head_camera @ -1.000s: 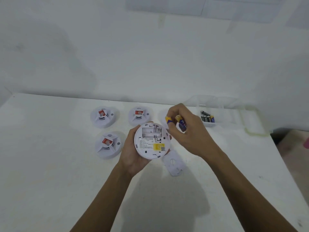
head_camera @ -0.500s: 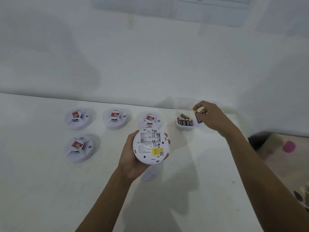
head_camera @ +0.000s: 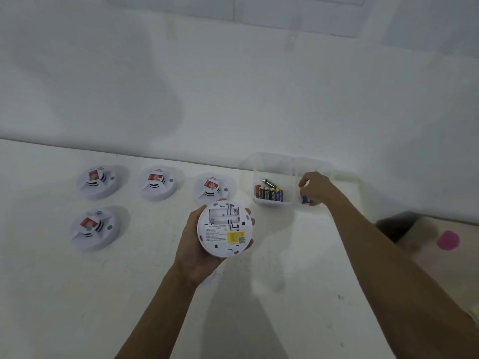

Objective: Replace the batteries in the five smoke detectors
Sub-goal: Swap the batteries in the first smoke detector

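A white table (head_camera: 77, 294) is filling most of the view, standing against a pale wall. At its far right, a clear container (head_camera: 287, 161) with two compartments is sitting near the wall. Four smoke detectors (head_camera: 96, 181) are lying face up on the table's left side, three in a row and one nearer the person.

The left hand (head_camera: 191, 244) is gripping a fifth smoke detector (head_camera: 224, 228) above the table's middle, fingers curling round its rim and its back facing the camera. Its battery bay (head_camera: 224, 216) is looking empty. The right hand (head_camera: 315, 189) is reaching into the container's right compartment, pinching a blue battery (head_camera: 305, 199) between thumb and fingertips. Loose batteries (head_camera: 269, 194) are lying in the left compartment.

The detector is probably a light, stiff plastic shell, smooth enough to slip, so holding it round the rim is keeping the bay clear. The battery is likely dense and prone to rolling, so pinching across its middle is probably suiting it best.
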A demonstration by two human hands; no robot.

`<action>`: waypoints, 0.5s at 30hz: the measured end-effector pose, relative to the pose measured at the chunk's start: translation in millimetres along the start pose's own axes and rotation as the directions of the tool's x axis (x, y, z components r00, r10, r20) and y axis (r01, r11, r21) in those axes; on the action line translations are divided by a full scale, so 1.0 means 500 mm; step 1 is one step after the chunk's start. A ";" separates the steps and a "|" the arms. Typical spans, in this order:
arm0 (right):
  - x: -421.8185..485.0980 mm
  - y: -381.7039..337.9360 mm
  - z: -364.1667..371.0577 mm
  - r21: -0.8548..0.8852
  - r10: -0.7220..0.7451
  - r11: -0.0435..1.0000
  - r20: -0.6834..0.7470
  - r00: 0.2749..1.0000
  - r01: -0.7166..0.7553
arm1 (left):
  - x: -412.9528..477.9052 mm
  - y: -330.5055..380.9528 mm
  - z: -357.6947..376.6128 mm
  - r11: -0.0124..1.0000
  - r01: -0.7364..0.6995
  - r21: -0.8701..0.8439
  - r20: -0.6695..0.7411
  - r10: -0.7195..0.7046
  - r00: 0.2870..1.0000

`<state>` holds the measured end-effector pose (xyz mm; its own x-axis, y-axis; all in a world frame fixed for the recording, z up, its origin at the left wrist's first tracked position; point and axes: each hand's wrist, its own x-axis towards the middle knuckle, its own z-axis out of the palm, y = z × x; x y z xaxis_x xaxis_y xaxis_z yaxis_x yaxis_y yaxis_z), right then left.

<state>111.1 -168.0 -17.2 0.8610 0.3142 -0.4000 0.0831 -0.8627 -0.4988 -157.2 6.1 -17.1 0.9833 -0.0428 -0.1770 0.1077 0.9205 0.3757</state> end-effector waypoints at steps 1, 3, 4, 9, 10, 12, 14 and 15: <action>0.003 0.002 0.004 -0.025 0.001 1.000 0.012 1.000 0.000 | 0.001 -0.002 0.000 1.000 -0.004 0.000 -0.007 0.004 1.000; 0.007 0.005 0.008 -0.065 -0.011 0.998 0.020 1.000 0.012 | 0.002 -0.003 -0.001 1.000 -0.015 -0.006 -0.022 0.015 1.000; 0.008 0.007 0.008 -0.075 -0.020 0.997 0.019 1.000 0.021 | 0.002 -0.004 -0.001 1.000 -0.019 -0.011 -0.029 0.019 0.999; 0.007 0.005 -0.011 -0.059 -0.017 0.998 -0.006 1.000 0.017 | 0.003 -0.007 0.000 1.000 -0.024 -0.003 -0.055 0.023 0.998; 0.006 0.003 -0.017 -0.063 -0.024 0.998 -0.039 0.999 0.022 | 0.004 -0.008 0.000 1.000 -0.024 -0.007 -0.059 0.024 0.998; 0.004 -0.003 -0.028 -0.145 -0.115 0.985 -0.165 0.979 0.091 | 0.006 -0.008 0.002 1.000 -0.026 -0.014 -0.065 0.025 0.998; 0.000 -0.017 -0.031 -0.181 -0.262 0.960 -0.302 0.917 0.215 | 0.008 -0.007 0.004 0.999 -0.026 -0.021 -0.077 0.024 0.997; -0.003 -0.028 -0.029 -0.170 -0.326 0.944 -0.328 0.887 0.284 | 0.009 -0.007 0.004 0.999 -0.026 -0.023 -0.081 0.024 0.996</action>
<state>115.8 -162.4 1.6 0.9011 0.4295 0.0598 0.4079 -0.7925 -0.4534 -152.7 1.9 -17.2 0.9704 0.0114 -0.2412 0.0784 0.9298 0.3595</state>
